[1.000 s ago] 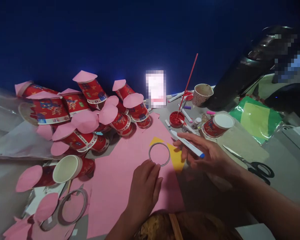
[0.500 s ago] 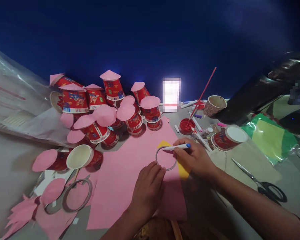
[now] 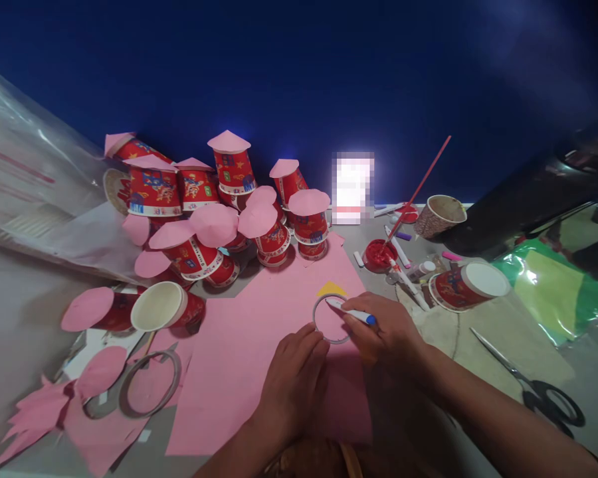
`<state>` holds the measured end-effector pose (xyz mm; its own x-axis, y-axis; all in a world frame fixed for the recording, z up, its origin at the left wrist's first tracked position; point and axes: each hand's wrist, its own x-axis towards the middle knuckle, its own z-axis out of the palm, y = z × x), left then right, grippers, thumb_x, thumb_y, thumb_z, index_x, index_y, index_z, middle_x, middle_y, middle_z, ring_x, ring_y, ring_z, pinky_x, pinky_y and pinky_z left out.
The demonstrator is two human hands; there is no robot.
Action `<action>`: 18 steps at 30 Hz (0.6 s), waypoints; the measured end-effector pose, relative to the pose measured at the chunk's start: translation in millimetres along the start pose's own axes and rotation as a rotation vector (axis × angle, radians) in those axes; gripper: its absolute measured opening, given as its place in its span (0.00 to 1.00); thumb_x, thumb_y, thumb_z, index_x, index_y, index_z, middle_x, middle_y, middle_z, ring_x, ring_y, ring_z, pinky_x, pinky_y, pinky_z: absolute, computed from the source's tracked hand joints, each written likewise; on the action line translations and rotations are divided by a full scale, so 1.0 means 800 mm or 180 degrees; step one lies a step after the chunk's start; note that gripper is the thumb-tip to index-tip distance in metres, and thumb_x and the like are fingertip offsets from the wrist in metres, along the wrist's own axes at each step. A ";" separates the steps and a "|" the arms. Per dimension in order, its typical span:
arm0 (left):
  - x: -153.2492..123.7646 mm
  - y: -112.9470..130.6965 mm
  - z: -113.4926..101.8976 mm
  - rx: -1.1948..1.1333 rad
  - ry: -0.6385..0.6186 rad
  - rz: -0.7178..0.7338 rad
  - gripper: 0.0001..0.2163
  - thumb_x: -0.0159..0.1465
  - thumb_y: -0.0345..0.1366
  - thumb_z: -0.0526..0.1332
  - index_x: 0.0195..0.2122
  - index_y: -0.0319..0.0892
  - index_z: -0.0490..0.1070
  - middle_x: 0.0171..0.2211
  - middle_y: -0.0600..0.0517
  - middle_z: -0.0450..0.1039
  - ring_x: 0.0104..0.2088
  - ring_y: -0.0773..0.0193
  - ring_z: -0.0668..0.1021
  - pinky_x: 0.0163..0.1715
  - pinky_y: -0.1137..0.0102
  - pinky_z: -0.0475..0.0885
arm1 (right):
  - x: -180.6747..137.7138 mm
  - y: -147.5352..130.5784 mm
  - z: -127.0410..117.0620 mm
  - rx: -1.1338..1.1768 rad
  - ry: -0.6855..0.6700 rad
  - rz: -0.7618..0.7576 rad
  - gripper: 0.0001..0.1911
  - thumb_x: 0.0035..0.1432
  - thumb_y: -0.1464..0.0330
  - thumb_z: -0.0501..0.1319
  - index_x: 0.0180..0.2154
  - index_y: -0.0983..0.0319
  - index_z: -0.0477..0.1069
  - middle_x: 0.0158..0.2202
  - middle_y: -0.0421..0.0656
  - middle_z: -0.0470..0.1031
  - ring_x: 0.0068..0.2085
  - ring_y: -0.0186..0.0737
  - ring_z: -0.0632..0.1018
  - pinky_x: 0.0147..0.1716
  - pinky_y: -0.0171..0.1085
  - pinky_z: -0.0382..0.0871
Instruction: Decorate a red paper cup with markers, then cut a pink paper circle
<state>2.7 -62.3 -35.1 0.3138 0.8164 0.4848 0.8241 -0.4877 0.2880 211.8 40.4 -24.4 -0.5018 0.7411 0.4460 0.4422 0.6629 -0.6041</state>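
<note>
A thin grey ring (image 3: 315, 326) lies flat on a large sheet of pink paper (image 3: 249, 358). My left hand (image 3: 296, 372) presses down with its fingertips on the ring's near left edge, fingers together. In my right hand (image 3: 386, 328) is a white marker with a blue end (image 3: 356, 313), pinched between thumb and fingers. The marker's tip is inside the ring, near its upper edge. A yellow paper piece (image 3: 331, 288) shows just beyond the ring, partly covered by it and the pink sheet.
Red paper cups (image 3: 155, 189) with pink paper cones cluster at the back left. A larger grey ring (image 3: 124, 392) and pink scraps (image 3: 34, 411) lie at left. Scissors (image 3: 538, 392), a red pot (image 3: 379, 255) with a stick, and a lidded cup (image 3: 451, 287) are on the right.
My right hand has turned the marker so its blue end dips lower and nearer to me. The tip stays inside the ring. My left hand keeps its hold; the view has shifted slightly.
</note>
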 end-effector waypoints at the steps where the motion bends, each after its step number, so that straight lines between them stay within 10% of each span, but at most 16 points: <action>1: 0.000 0.000 0.000 0.0002 0.0003 0.0001 0.15 0.67 0.24 0.56 0.53 0.41 0.70 0.45 0.45 0.84 0.51 0.49 0.84 0.44 0.58 0.81 | 0.000 0.000 0.000 -0.0037 -0.0034 -0.0031 0.07 0.72 0.67 0.62 0.44 0.58 0.79 0.37 0.44 0.86 0.37 0.43 0.85 0.38 0.38 0.75; 18: -0.003 0.001 0.005 0.0110 0.0034 -0.0022 0.17 0.64 0.23 0.57 0.52 0.42 0.73 0.45 0.46 0.85 0.51 0.50 0.84 0.45 0.58 0.81 | 0.007 -0.014 -0.014 -0.0942 -0.0115 -0.0394 0.10 0.74 0.66 0.59 0.43 0.62 0.78 0.33 0.44 0.83 0.32 0.42 0.82 0.32 0.38 0.65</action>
<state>4.6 -63.3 -39.6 0.3032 0.8163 0.4917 0.8421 -0.4710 0.2626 212.7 38.2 -7.6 -0.5890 0.6521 0.4773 0.5705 0.7538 -0.3259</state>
